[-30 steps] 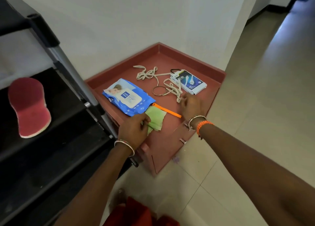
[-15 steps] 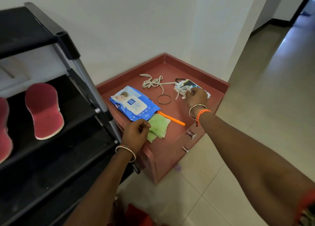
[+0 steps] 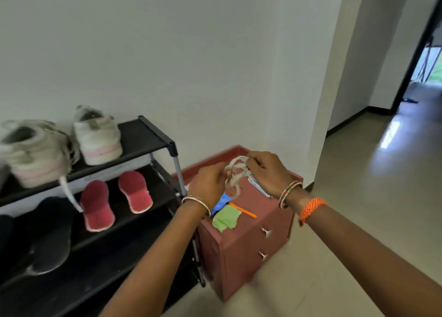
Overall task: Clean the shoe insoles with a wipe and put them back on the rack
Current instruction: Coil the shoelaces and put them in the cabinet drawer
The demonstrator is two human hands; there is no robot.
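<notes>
Your fingers are curling around a tangle of pale shoelace point(image 3: 235, 173): your right hand point(image 3: 266, 171) is pinching its upper loops between thumb and fingertips, and your left hand point(image 3: 209, 181) is gripping the lower strands, the two hands close together above the small red cabinet point(image 3: 251, 252). Bangles are sitting on both wrists, and an orange braided band point(image 3: 311, 209) is wrapping your right wrist.

Below your hands, on the cabinet's top, a crumpled green wipe point(image 3: 226, 218) is lying near the front edge, with an orange pen point(image 3: 242, 213) just beside it and a blue wipes packet point(image 3: 221, 203) partly hidden under your left wrist.

To your left, the two red insoles point(image 3: 114, 200) are lying side by side on the second shelf of the black shoe rack point(image 3: 146, 135). A pair of white sneakers point(image 3: 64, 144), blurred, is standing on the top shelf, and a dark shoe point(image 3: 50, 235) is resting lower down.
</notes>
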